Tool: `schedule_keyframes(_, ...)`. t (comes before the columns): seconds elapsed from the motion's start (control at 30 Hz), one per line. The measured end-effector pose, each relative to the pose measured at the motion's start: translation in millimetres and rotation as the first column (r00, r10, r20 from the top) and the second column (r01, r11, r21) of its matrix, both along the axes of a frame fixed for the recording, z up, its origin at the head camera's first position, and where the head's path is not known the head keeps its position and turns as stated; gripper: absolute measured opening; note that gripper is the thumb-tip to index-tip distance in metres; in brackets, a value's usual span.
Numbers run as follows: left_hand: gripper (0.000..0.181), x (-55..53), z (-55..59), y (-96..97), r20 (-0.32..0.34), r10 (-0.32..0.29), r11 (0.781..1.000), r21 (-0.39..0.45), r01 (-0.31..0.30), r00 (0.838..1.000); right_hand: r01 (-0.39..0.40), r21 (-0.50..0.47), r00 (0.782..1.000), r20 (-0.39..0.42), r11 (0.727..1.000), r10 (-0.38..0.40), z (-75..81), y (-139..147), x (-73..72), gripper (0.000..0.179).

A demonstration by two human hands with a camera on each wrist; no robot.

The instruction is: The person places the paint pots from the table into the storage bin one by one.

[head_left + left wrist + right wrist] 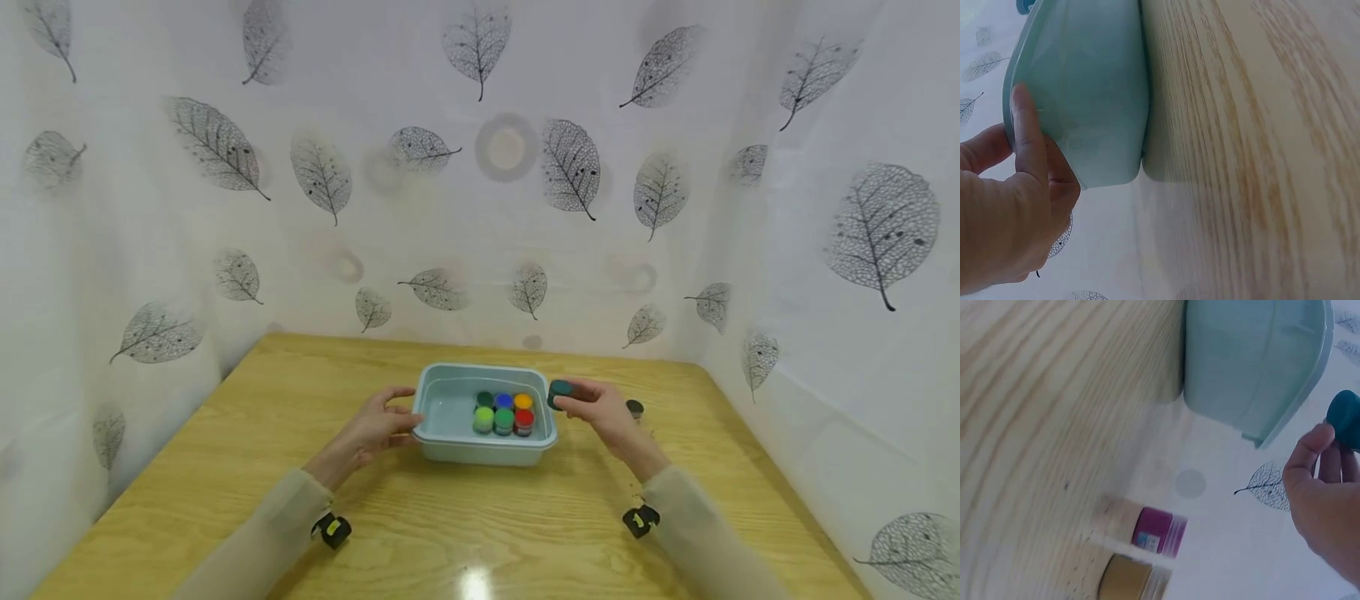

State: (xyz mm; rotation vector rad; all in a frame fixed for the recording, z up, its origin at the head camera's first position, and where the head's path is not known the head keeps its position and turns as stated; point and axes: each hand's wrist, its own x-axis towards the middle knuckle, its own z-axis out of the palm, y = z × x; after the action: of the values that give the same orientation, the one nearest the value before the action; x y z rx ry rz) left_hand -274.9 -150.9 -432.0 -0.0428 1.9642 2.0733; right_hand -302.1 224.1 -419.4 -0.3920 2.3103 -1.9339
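A pale blue-green plastic basin (pixel 450 450) stands on the table, with several small paint jars (pixel 503 421) grouped in its right half; their colours include green, blue, orange and red. My left hand (pixel 375 427) grips the basin's left end at the rim; in the left wrist view the thumb (pixel 1025 119) lies along the outer wall. Just beyond the right rim, my right hand (pixel 600 410) pinches a teal paint jar (pixel 558 394) between thumb and fingers. The right wrist view cuts off part of that teal jar (pixel 1344 419).
A dark-looking jar (pixel 635 409) stands on the table behind my right wrist. Seen from the right wrist, a magenta jar (pixel 1159 531) and a gold-brown jar (pixel 1132 580) are there. A leaf-patterned curtain (pixel 480 208) surrounds the wooden table (pixel 315 375).
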Motion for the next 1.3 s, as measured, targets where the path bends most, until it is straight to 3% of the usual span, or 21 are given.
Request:
schedule_keyframes(0.13,0.064,1.1,-1.0,-0.7,0.003,-0.005,1.0,-0.003,0.005,1.0,0.028,0.008,1.0,-0.003,1.0,-0.028,1.0,-12,1.1,0.045)
schedule_keyframes(0.33,0.065,0.4,-3.0,-1.2,-0.001,-0.006,1.0,0.002,0.006,1.0,-0.019,-0.01,1.0,-0.004,1.0,0.019,1.1,-28,2.5,0.046)
schedule_keyframes(0.7,0.066,-0.1,-1.8,-2.1,-0.002,0.003,1.0,0.003,-0.003,1.0,-0.021,0.189,0.999,-0.029,0.982,0.027,9.8,-55,-3.0,0.044)
schedule_keyframes(1.07,0.076,1.0,-0.5,-1.1,0.002,0.003,1.0,0.008,-0.003,1.0,-0.037,0.185,0.999,0.017,0.982,0.034,8.7,-77,-11.2,0.043)
schedule_keyframes(1.3,0.069,0.6,-0.7,-0.2,-0.002,-0.001,1.0,0.009,0.001,1.0,-0.048,0.207,0.999,0.018,0.977,0.046,8.0,-86,-14.7,0.043)
